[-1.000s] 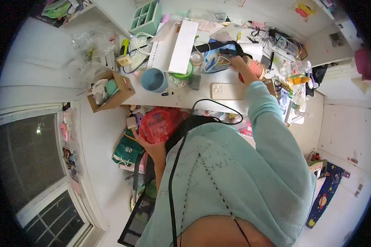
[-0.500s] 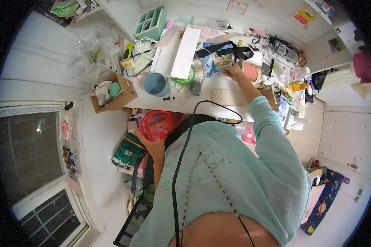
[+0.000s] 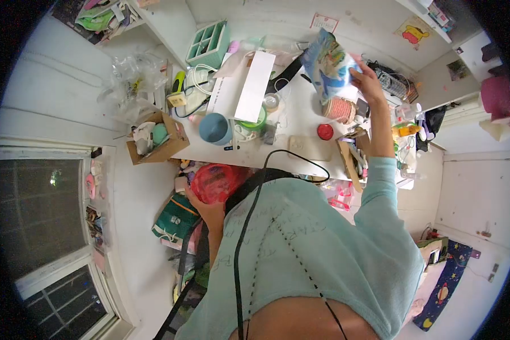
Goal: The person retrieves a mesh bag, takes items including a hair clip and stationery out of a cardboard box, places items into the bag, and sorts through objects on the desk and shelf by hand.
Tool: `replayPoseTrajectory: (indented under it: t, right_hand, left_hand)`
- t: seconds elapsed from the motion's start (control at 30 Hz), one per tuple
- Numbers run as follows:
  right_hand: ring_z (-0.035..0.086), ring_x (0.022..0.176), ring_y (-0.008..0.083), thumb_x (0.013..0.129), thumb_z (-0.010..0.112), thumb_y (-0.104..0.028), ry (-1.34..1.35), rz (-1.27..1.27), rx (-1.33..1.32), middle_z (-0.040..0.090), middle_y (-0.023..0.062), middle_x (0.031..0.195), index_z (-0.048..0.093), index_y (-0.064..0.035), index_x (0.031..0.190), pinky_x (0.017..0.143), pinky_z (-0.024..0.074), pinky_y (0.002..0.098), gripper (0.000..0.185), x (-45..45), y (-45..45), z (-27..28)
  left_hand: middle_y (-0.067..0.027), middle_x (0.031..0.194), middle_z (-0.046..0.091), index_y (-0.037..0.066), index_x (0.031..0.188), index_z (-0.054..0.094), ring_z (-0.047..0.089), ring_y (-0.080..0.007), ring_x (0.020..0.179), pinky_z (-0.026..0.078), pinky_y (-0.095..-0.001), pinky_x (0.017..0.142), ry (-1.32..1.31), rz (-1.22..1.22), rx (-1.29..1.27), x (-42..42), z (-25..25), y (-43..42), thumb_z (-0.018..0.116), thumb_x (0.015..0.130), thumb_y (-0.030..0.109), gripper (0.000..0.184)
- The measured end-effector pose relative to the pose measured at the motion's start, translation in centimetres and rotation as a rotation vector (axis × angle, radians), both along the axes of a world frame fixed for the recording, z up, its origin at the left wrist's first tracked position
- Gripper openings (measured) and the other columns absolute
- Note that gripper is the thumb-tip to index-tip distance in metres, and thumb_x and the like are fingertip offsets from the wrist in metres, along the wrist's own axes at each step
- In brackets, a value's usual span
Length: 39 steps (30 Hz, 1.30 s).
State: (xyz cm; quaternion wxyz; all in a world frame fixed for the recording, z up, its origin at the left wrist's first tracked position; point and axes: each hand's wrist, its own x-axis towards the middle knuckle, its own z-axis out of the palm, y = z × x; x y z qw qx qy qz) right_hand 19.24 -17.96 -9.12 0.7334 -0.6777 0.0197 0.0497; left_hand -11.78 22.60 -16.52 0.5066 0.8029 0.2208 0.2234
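Observation:
My right hand (image 3: 369,85) pinches the right edge of a blue, printed plastic packet (image 3: 327,71), raised above the back of the desk. Just below the packet lies a spool of pink cord (image 3: 340,110). A small round red object (image 3: 324,132) rests on the desk nearer to me. Down at the desk's front edge, my left hand (image 3: 208,208) is closed on a red plastic bag (image 3: 215,182) with darker shapes in it. A green fabric bag (image 3: 175,216) is beside that hand.
On the desk stand a blue cup (image 3: 215,130), a roll of green tape (image 3: 254,120), a white box (image 3: 255,85) and a mint organizer (image 3: 208,45). An open cardboard box (image 3: 157,137) is at the left corner. A black cable (image 3: 266,164) hangs before me.
My right hand has lifted the blue packet off the desk, up and to the right. The round red object now shows. My left hand keeps the red bag in nearly the same place.

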Motion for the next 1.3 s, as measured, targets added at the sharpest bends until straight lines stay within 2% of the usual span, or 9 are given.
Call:
replayPoseTrajectory:
  t: [0.03, 0.17, 0.3, 0.43, 0.6, 0.73, 0.87, 1.0, 1.3]
  right_hand:
    - [0.055, 0.080, 0.0084, 0.081, 0.052, -0.008, -0.031, 0.015, 0.098, 0.058, 0.0010, 0.096, 0.049, -0.0077, 0.112, 0.067, 0.0440, 0.0207, 0.032, -0.9, -0.3, 1.4]
    - [0.055, 0.085, 0.0110, 0.081, 0.051, -0.007, -0.062, 0.032, 0.411, 0.057, 0.0023, 0.101, 0.044, -0.0084, 0.116, 0.073, 0.0456, 0.0289, 0.035, -3.2, -1.9, 2.9]
    - [0.056, 0.089, 0.0151, 0.081, 0.049, -0.005, -0.061, 0.092, 0.400, 0.056, 0.0043, 0.102, 0.044, -0.0075, 0.113, 0.078, 0.0478, 0.0326, 0.033, -5.6, -1.9, 2.8]
    - [0.054, 0.094, 0.0200, 0.082, 0.045, 0.001, 0.013, 0.183, 0.596, 0.052, 0.0106, 0.108, 0.042, -0.0029, 0.113, 0.081, 0.0471, 0.0355, 0.032, -8.6, 1.0, 2.0]
    - [0.057, 0.091, 0.0223, 0.081, 0.049, -0.003, 0.090, 0.260, 0.672, 0.051, 0.0111, 0.110, 0.034, -0.0061, 0.121, 0.072, 0.0513, 0.0350, 0.043, -11.4, 4.4, 0.2]
    - [0.054, 0.097, 0.0244, 0.080, 0.051, -0.003, 0.140, 0.381, 0.709, 0.049, 0.0107, 0.114, 0.035, -0.0066, 0.121, 0.080, 0.0473, 0.0401, 0.044, -12.4, 5.9, -1.0]
    - [0.052, 0.099, 0.0255, 0.080, 0.051, -0.005, 0.164, 0.311, 0.717, 0.047, 0.0108, 0.116, 0.032, -0.0073, 0.123, 0.082, 0.0459, 0.0420, 0.047, -13.3, 7.4, -1.2]
    - [0.051, 0.101, 0.0252, 0.080, 0.050, -0.003, 0.165, 0.423, 0.781, 0.047, 0.0096, 0.117, 0.034, -0.0104, 0.123, 0.082, 0.0451, 0.0427, 0.046, -13.1, 7.1, -1.8]
    - [0.048, 0.104, 0.0236, 0.080, 0.048, -0.001, -0.030, 0.479, 0.793, 0.045, 0.0098, 0.119, 0.031, -0.0100, 0.124, 0.084, 0.0444, 0.0392, 0.048, -13.8, 7.8, 2.7]
  left_hand:
    - [-0.0196, 0.128, 0.023, 0.001, 0.130, 0.015, 0.024, -0.0311, 0.119, 0.021, -0.0389, 0.100, -0.019, -0.008, -0.022, -0.2, -0.4, 0.2, 0.076, 0.053, 0.013, 0.099]
    - [-0.0202, 0.129, 0.021, 0.000, 0.130, 0.014, 0.024, -0.0309, 0.120, 0.021, -0.0380, 0.099, -0.021, -0.035, -0.015, -0.5, -1.1, 0.3, 0.075, 0.053, 0.011, 0.099]
    - [-0.0201, 0.129, 0.021, 0.000, 0.131, 0.013, 0.024, -0.0314, 0.120, 0.021, -0.0373, 0.099, 0.002, -0.077, 0.074, -0.5, 0.4, -0.1, 0.074, 0.054, 0.013, 0.099]
    - [-0.0207, 0.128, 0.024, 0.000, 0.130, 0.014, 0.026, -0.0326, 0.118, 0.022, -0.0385, 0.098, -0.005, -0.076, 0.105, -1.1, 0.1, 0.2, 0.074, 0.055, 0.017, 0.097]
    - [-0.0205, 0.126, 0.028, 0.000, 0.129, 0.016, 0.028, -0.0331, 0.116, 0.023, -0.0392, 0.098, 0.079, -0.075, 0.184, -2.3, 1.5, 0.2, 0.075, 0.054, 0.019, 0.097]
    - [-0.0200, 0.125, 0.030, 0.000, 0.129, 0.017, 0.029, -0.0335, 0.115, 0.024, -0.0393, 0.097, 0.084, -0.026, 0.120, -3.1, 2.2, -0.1, 0.077, 0.051, 0.019, 0.100]
    - [-0.0196, 0.124, 0.030, 0.001, 0.129, 0.018, 0.031, -0.0339, 0.113, 0.026, -0.0398, 0.096, 0.095, 0.033, 0.218, -3.7, 2.8, -0.7, 0.078, 0.049, 0.019, 0.102]
    - [-0.0198, 0.123, 0.031, 0.002, 0.129, 0.018, 0.032, -0.0339, 0.112, 0.027, -0.0402, 0.095, 0.112, 0.071, 0.216, -4.3, 2.7, -0.5, 0.078, 0.048, 0.018, 0.102]
    - [-0.0185, 0.119, 0.034, 0.001, 0.128, 0.020, 0.034, -0.0318, 0.110, 0.030, -0.0389, 0.093, -0.111, -0.007, 0.094, -5.4, 1.6, 0.8, 0.076, 0.050, 0.015, 0.098]
